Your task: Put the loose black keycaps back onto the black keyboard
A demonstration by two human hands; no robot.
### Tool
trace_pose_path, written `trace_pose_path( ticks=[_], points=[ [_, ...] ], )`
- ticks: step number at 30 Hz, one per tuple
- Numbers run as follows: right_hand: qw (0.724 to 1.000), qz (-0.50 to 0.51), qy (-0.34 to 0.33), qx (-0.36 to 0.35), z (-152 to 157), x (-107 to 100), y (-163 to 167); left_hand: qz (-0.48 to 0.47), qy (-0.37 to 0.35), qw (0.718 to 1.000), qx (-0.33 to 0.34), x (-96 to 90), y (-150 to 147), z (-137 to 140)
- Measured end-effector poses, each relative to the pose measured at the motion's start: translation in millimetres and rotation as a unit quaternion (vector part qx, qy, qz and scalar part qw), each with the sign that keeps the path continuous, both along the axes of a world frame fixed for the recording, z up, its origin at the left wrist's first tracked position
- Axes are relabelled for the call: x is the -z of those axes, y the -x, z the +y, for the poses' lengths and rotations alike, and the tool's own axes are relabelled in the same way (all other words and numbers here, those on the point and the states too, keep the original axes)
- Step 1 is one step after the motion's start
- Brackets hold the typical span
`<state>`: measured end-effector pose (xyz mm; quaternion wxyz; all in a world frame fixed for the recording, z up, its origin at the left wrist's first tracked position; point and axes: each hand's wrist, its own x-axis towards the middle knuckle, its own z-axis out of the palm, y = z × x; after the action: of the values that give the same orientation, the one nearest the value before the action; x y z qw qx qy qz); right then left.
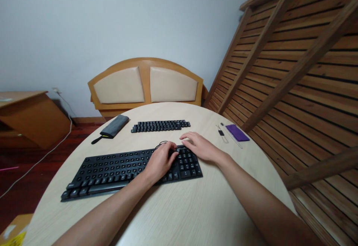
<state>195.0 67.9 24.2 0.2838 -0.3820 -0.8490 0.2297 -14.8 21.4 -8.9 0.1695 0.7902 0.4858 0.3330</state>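
The left hand (160,160) pinches a keycap (177,149) at the keyboard (112,169) (apparently seating it); the right hand (200,147) rests flat. Loose keycaps (160,125) remain.

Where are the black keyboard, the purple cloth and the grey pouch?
black keyboard (112,167), head view, on its middle key rows.
purple cloth (237,132), head view, on its flat middle.
grey pouch (114,125), head view, on its grey body.
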Motion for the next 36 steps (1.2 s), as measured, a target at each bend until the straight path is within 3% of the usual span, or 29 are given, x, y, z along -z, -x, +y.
trace_pose_path(
  ticks=[4, 8, 16, 29, 36],
  points=[
    [0.998, 0.053, 0.025, 0.006, 0, 31, -3, -0.001, 0.009, 1.0, 0.006, -1.3, 0, 0],
    [0.996, 0.082, 0.028, 0.016, 4, 43, 0, 0.008, 0.016, 1.0, 0.003, -4.0, 0, -1],
    [0.997, 0.078, 0.007, -0.008, 5, 41, 1, -0.008, 0.049, 0.999, -0.021, -10.4, 1, 3],
    [0.996, 0.082, 0.024, -0.022, 8, 44, 0, -0.083, 0.077, 0.993, 0.008, -5.0, 2, 6],
    [0.995, 0.089, 0.043, -0.027, 8, 41, 0, -0.073, 0.064, 0.995, 0.017, -4.1, 4, 6]
  ],
)
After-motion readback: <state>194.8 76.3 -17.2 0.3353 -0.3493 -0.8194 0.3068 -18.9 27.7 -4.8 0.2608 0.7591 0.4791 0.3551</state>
